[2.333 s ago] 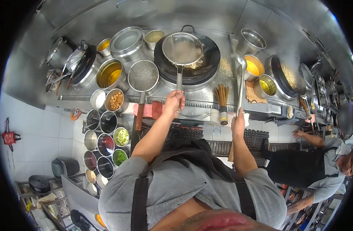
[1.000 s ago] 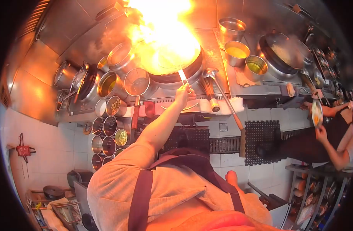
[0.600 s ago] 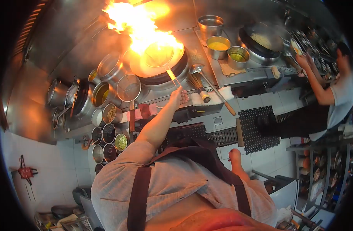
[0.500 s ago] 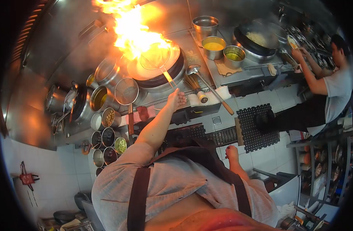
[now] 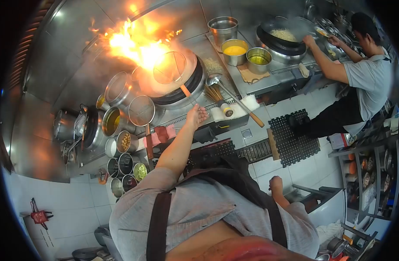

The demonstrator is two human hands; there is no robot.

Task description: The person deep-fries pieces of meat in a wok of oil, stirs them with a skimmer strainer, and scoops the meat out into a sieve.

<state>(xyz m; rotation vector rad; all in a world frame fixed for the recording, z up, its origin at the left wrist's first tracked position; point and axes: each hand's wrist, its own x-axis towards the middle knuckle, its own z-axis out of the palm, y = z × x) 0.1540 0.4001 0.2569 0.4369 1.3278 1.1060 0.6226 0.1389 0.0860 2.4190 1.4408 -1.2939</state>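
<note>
My left hand [image 5: 197,116] reaches over the stove's front edge, its fingers closed at the end of the handle of a mesh strainer [image 5: 170,67]. The strainer's round head lies over a large wok [image 5: 188,65] on the burner, with tall flames [image 5: 138,45] rising behind and left of it. The wok's contents are hidden by the strainer and the glare. My right hand [image 5: 276,185] hangs low by my side, loosely closed, with nothing visible in it. A ladle [image 5: 234,98] with a wooden handle and a bamboo brush [image 5: 217,96] lie right of my left hand.
A second strainer [image 5: 141,109] rests left of the wok beside pots and several small containers [image 5: 140,172]. Right of the wok stand a pot of yellow liquid [image 5: 234,48] and another of oil [image 5: 259,58]. A co-worker [image 5: 367,74] stands at the second wok [image 5: 269,43].
The flames have shrunk and spread to the left. The co-worker's arm has moved toward the second wok. My view has shifted slightly; my left hand stays at the strainer handle.
</note>
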